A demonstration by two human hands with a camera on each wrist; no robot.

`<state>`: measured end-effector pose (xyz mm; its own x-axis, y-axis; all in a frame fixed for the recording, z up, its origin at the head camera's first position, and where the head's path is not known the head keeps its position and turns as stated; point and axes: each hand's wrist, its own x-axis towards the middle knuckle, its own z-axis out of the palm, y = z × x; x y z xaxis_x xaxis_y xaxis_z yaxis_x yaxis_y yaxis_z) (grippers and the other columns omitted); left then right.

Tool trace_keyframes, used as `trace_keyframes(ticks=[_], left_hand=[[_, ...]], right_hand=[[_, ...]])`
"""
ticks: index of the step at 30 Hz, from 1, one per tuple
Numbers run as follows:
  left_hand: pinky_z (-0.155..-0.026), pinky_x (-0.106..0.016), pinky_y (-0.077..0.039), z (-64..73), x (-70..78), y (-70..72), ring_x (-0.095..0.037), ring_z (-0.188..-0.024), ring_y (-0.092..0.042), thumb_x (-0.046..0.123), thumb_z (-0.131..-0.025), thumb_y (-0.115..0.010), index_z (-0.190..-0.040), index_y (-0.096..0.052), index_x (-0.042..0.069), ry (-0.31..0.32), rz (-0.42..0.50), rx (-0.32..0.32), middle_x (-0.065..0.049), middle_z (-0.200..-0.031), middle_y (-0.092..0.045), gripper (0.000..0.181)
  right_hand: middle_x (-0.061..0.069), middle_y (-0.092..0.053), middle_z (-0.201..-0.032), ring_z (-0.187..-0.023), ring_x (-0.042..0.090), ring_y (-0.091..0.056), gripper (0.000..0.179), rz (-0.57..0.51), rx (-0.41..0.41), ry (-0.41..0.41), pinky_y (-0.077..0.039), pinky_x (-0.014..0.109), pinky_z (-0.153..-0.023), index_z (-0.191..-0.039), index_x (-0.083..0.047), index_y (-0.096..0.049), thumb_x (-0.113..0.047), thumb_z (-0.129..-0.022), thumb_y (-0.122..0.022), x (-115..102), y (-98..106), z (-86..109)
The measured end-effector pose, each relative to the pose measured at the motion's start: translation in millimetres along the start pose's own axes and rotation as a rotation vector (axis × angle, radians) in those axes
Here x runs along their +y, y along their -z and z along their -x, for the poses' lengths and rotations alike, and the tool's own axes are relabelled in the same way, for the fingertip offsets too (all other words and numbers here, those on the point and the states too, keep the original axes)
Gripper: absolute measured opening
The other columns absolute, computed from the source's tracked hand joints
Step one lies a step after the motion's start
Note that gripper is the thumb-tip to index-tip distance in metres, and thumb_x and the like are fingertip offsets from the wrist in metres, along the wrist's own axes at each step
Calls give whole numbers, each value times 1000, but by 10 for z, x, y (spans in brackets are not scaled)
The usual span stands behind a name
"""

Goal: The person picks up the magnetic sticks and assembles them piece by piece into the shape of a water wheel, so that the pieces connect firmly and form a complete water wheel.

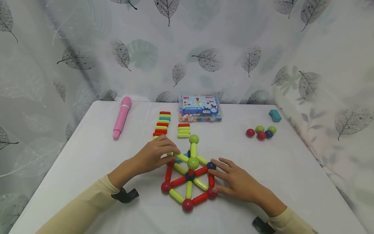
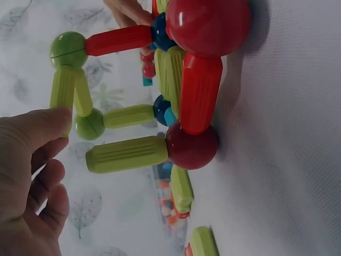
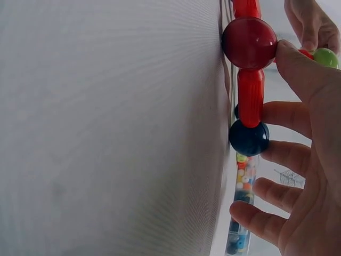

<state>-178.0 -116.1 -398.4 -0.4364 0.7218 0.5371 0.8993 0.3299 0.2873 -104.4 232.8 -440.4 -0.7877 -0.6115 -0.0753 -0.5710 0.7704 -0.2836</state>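
Observation:
A magnetic rod-and-ball frame stands on the table, a wheel of rods around a dark blue centre ball (image 1: 190,176). From that hub a red rod rises to a green ball (image 1: 193,163), linked by a rod to a second green ball (image 1: 194,139) at the back. My left hand (image 1: 156,154) pinches a yellow-green rod (image 2: 63,88) whose other end meets the upper green ball. Close by, another yellow-green rod (image 2: 127,154) stands on a red ball (image 2: 192,145). My right hand (image 1: 238,182) touches the wheel's right side, thumb at a red ball (image 3: 249,42), fingers at a blue ball (image 3: 249,138).
Behind my left hand lie two stacks of coloured rods (image 1: 163,122), (image 1: 184,130). A clear box (image 1: 200,109) of parts sits at the back edge. Several loose balls (image 1: 261,135) and a teal piece (image 1: 275,115) are at right, a pink stick-shaped object (image 1: 122,118) at left.

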Motion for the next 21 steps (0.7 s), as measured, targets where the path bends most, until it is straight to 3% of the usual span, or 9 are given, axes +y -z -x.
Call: trace_keyframes(ticks=[7, 10, 13, 17, 19, 21], left_hand=[[-83, -26, -58, 35, 33, 0, -14, -104, -62, 11, -77, -90, -111, -76, 13, 44, -11, 6, 3, -106, -73, 36], [-84, -27, -58, 143, 110, -1, -13, -106, -61, 13, -77, -91, -113, -75, 14, 142, -41, 39, 4, -109, -71, 39], [-80, -25, -58, 361, 267, -31, -9, -99, -60, 18, -76, -92, -106, -75, 15, 256, -66, 44, 7, -102, -69, 34], [-72, -20, -52, 613, 495, -130, -3, -85, -53, 33, -79, -89, -97, -74, 20, 340, -78, -136, 11, -89, -64, 27], [-70, -19, -50, 651, 552, -174, -2, -82, -50, 39, -80, -87, -97, -73, 22, 364, -95, -234, 12, -87, -63, 28], [-69, -19, -48, 650, 557, -196, -3, -80, -49, 39, -80, -87, -97, -72, 23, 391, -112, -281, 12, -85, -62, 28]], right_hand=[[4, -37, -163, -148, 41, -32, 76, 2, -8, -10, -45, 63, -106, -147, -28, -57, -78, -92, -43, 5, 9, -7], [4, -37, -163, -148, 40, -32, 75, -5, -12, -11, -45, 63, -105, -147, -28, -57, -77, -91, -45, -4, 10, -11], [3, -37, -164, -148, 40, -32, 73, -2, -17, -10, -45, 62, -106, -146, -29, -57, -76, -91, -47, -13, 11, -16], [3, -38, -163, -148, 39, -33, 72, 12, -11, -9, -45, 62, -106, -145, -29, -58, -76, -91, -48, -22, 28, -17], [3, -38, -163, -148, 39, -34, 73, 13, -13, -15, -45, 62, -106, -146, -29, -58, -77, -91, -48, -26, 32, -15], [3, -39, -162, -147, 39, -35, 73, 7, -21, -27, -46, 61, -106, -145, -29, -59, -77, -90, -48, -35, 24, -19]])
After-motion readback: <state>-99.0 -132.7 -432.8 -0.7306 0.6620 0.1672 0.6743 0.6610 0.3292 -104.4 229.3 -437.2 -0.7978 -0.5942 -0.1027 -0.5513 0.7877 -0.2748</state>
